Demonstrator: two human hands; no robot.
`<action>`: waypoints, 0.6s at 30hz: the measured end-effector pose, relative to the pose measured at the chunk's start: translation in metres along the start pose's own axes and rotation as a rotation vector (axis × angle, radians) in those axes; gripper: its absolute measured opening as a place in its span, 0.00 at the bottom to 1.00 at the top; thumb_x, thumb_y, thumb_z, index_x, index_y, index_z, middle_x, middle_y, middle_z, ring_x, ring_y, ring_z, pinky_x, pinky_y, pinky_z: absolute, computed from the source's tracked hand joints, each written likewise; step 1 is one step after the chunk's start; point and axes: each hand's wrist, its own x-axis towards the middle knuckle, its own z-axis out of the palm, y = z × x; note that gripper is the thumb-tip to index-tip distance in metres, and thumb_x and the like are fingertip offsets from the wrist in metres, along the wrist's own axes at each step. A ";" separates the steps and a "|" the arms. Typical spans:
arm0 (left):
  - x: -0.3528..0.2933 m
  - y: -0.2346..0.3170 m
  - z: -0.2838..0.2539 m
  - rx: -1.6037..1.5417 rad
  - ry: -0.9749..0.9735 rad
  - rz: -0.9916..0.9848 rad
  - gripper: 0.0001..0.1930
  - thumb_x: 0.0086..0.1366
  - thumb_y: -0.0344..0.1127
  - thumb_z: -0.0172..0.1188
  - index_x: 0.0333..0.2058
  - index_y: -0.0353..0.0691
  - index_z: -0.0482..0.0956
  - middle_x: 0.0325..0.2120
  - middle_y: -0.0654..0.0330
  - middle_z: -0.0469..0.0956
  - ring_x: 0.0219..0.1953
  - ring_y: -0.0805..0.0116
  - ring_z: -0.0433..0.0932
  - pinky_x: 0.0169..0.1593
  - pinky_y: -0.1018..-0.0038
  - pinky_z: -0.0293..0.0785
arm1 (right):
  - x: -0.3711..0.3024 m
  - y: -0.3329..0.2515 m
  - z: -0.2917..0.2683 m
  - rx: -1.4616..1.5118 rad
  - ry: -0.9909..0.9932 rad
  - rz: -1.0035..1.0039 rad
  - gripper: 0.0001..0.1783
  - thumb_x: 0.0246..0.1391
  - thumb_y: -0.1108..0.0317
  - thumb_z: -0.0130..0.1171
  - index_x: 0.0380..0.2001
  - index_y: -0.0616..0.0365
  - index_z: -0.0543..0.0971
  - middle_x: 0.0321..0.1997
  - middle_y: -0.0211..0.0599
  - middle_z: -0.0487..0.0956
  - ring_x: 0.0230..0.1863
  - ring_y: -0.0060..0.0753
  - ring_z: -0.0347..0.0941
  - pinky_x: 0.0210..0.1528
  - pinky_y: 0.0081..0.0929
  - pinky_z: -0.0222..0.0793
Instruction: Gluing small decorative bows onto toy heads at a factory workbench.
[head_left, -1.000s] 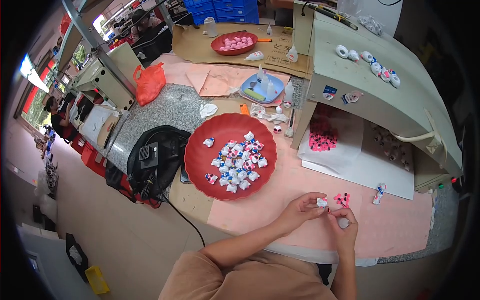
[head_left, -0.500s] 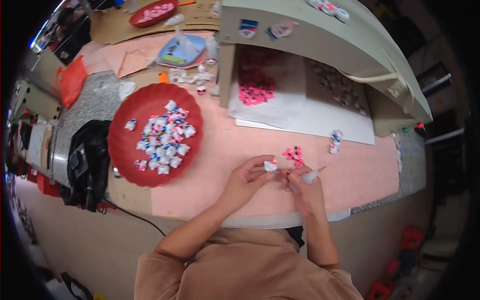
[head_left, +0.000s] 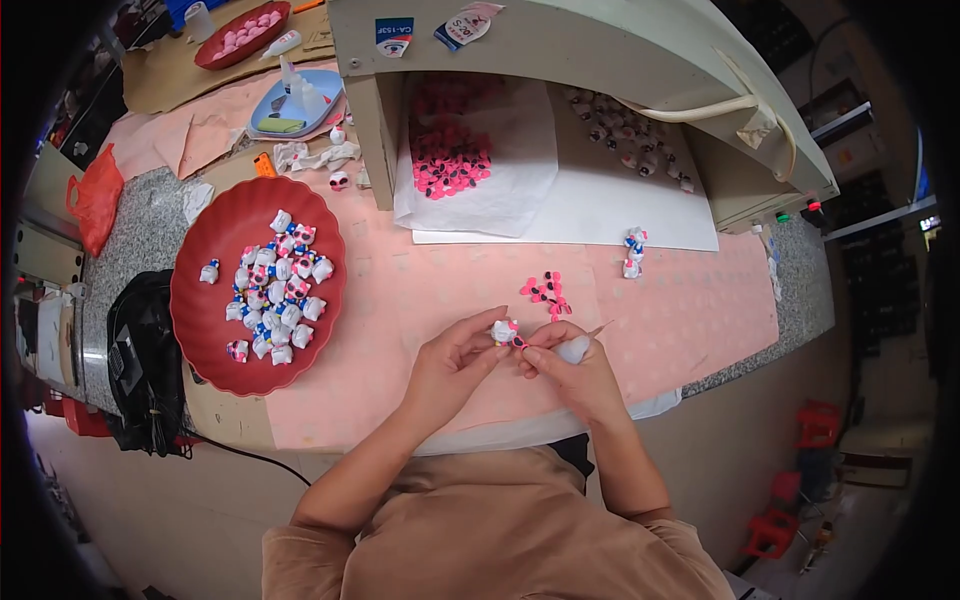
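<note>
My left hand (head_left: 455,355) pinches a small white cat-like figurine (head_left: 503,330) with a pink spot on it. Close against the figurine is a tiny pink piece with a black middle (head_left: 519,342), held between the thumb and finger of my right hand (head_left: 585,380). That same hand also keeps a whitish squeeze bottle (head_left: 573,348) with a thin tip, which points away to the right. Just beyond my fingers lies a small heap of pink-and-black pieces (head_left: 546,292). Whether the piece touches the figurine is hard to tell.
A red scalloped bowl (head_left: 190,320) with many figurines stands at left. Two figurines (head_left: 634,252) are at right. Under the grey-green hood (head_left: 600,60) lie more pink pieces (head_left: 450,160) and figurines (head_left: 640,135). A blue tray (head_left: 262,112) with bottles sits farther back.
My right hand has brought the pink-and-black piece up to the figurine, and the gap between my hands has closed. The whole view has shifted, with things appearing farther left.
</note>
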 end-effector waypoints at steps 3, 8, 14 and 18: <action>0.000 -0.001 0.000 0.097 0.000 0.040 0.23 0.63 0.22 0.56 0.58 0.38 0.68 0.48 0.58 0.74 0.45 0.74 0.76 0.49 0.78 0.74 | 0.003 -0.001 -0.001 -0.151 -0.015 -0.055 0.05 0.55 0.75 0.59 0.36 0.63 0.76 0.32 0.34 0.79 0.34 0.20 0.74 0.38 0.20 0.70; 0.001 0.005 0.002 0.220 -0.010 0.088 0.23 0.62 0.20 0.56 0.57 0.39 0.70 0.49 0.59 0.72 0.44 0.76 0.75 0.47 0.79 0.74 | 0.005 -0.005 0.004 -0.206 0.006 -0.001 0.05 0.53 0.76 0.60 0.33 0.63 0.75 0.32 0.33 0.76 0.32 0.21 0.73 0.36 0.20 0.71; 0.001 0.006 0.001 0.302 -0.036 0.095 0.23 0.61 0.19 0.56 0.56 0.39 0.71 0.49 0.58 0.71 0.44 0.75 0.74 0.49 0.77 0.76 | 0.008 -0.002 -0.002 -0.244 -0.001 0.004 0.09 0.52 0.74 0.62 0.32 0.59 0.70 0.30 0.29 0.74 0.31 0.17 0.72 0.35 0.17 0.69; 0.001 0.004 0.001 0.256 -0.035 0.107 0.21 0.61 0.20 0.56 0.54 0.39 0.73 0.50 0.57 0.71 0.46 0.72 0.75 0.50 0.75 0.77 | 0.009 -0.001 -0.004 -0.213 0.002 0.026 0.11 0.51 0.74 0.63 0.33 0.58 0.69 0.30 0.28 0.74 0.32 0.18 0.71 0.36 0.17 0.69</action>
